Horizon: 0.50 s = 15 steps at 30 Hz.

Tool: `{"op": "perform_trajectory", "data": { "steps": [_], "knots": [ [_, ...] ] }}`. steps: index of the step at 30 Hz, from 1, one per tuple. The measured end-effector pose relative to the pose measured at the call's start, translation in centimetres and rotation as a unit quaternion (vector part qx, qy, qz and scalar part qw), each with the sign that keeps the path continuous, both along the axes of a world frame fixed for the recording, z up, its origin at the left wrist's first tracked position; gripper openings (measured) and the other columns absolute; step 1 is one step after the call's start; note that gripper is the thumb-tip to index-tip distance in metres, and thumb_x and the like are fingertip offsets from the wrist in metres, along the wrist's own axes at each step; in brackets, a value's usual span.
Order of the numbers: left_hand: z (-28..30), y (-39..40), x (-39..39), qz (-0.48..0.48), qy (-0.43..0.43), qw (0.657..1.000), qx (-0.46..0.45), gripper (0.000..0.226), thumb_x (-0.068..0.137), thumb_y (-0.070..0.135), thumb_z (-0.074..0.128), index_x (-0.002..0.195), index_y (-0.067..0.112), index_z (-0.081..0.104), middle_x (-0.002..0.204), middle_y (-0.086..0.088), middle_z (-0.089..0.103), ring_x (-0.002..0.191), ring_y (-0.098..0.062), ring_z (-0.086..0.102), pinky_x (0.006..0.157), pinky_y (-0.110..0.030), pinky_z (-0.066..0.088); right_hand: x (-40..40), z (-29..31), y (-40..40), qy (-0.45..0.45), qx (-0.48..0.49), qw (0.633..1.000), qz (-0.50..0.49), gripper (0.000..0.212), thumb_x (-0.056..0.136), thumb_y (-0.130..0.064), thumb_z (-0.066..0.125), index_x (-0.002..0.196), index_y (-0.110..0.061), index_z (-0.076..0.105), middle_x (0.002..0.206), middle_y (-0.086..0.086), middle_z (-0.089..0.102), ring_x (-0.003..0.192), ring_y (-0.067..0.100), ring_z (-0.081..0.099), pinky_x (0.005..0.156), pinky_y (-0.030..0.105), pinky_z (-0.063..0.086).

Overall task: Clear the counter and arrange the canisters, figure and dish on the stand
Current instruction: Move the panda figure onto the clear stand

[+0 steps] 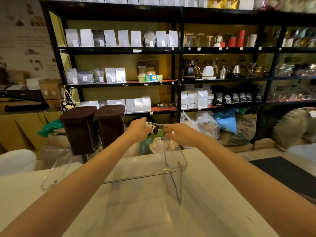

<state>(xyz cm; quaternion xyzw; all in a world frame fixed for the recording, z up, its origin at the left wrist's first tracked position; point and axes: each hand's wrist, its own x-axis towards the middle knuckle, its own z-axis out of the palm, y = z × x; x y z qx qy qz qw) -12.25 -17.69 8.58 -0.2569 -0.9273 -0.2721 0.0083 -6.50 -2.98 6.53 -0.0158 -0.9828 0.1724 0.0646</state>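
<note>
Two dark brown lidded canisters (80,129) (111,124) stand side by side on the left part of a clear acrylic stand (172,156) on the white counter (153,211). To their right, on the stand's top, lies a green dish (154,135) with a black-and-white panda figure (152,128) on it. My left hand (138,130) grips the dish's left end beside the figure. My right hand (177,133) pinches the dish's right end. Both arms reach forward over the counter.
Black shelving (178,79) with white coffee bags, kettles and jars fills the wall behind. Sacks and plastic bags (227,124) lie on the floor under it. A dark mat (287,173) covers the counter's right edge. A white rounded object (17,161) sits at far left.
</note>
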Motion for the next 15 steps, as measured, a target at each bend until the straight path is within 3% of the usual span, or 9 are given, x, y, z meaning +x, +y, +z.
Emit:
{"op": "perform_trajectory", "data": {
  "steps": [2,4,7,12,15],
  "knots": [
    [0.8,-0.2,0.7,-0.017,0.002,0.998,-0.06,0.046,0.095,0.018,0.041,0.138,0.001,0.033,0.14,-0.019,0.044,0.127,-0.033,0.043,0.104,-0.038,0.038,0.3,0.4,-0.1,0.002,0.057,0.998,0.002,0.031,0.093,-0.026,0.042,0.111,-0.011,0.063,0.123,0.009,0.062,0.096,0.023,0.059,0.087,0.036,0.048],
    [1.3,-0.6,1.3,-0.032,0.04,0.994,-0.096,0.039,0.095,0.021,0.041,0.127,-0.001,0.047,0.13,-0.02,0.053,0.118,-0.033,0.05,0.097,-0.036,0.041,0.8,1.0,-0.2,0.006,0.093,0.996,-0.001,0.03,0.093,-0.027,0.042,0.106,-0.012,0.065,0.11,0.009,0.066,0.088,0.023,0.059,0.078,0.035,0.048],
    [2.0,-1.2,2.3,-0.034,0.086,0.989,-0.112,0.035,0.093,0.022,0.043,0.116,-0.001,0.056,0.118,-0.021,0.061,0.109,-0.033,0.056,0.09,-0.036,0.044,2.5,2.2,-0.7,0.011,0.129,0.992,0.001,0.031,0.094,-0.026,0.041,0.109,-0.011,0.063,0.108,0.011,0.066,0.094,0.025,0.06,0.079,0.033,0.047],
    [3.4,-2.3,5.6,-0.087,0.051,0.985,-0.141,0.044,0.094,0.032,0.041,0.129,0.005,0.048,0.127,-0.016,0.057,0.112,-0.031,0.054,0.095,-0.038,0.044,7.3,2.8,-1.5,0.049,0.144,0.988,-0.021,0.031,0.095,-0.027,0.039,0.116,-0.014,0.059,0.111,0.008,0.067,0.096,0.023,0.061,0.069,0.027,0.04],
    [3.2,-3.0,8.6,-0.111,0.051,0.987,-0.107,0.046,0.095,0.034,0.039,0.135,0.013,0.042,0.135,-0.014,0.052,0.116,-0.027,0.052,0.097,-0.036,0.042,11.5,1.7,-2.1,0.077,0.132,0.988,-0.034,0.03,0.095,-0.031,0.04,0.115,-0.017,0.056,0.11,0.008,0.066,0.101,0.025,0.06,0.07,0.029,0.04]
  ]
}}
